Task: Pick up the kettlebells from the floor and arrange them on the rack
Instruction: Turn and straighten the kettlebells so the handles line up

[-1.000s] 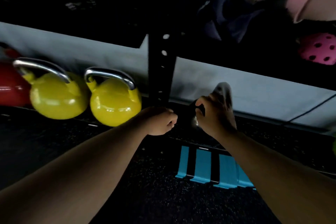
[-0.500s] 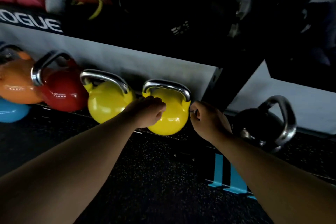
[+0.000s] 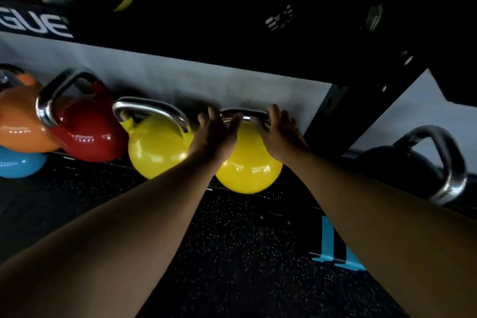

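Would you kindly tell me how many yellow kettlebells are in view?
2. One yellow kettlebell sits beside the red kettlebell; the other yellow kettlebell is right of it, between both hands. More may be hidden.

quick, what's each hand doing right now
Left hand: open, fingers spread at the right yellow kettlebell handle.
Right hand: open, resting on that handle, not closed.

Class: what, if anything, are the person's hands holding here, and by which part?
Nothing is gripped yet: left hand and right hand are open at the handle of the right yellow kettlebell.
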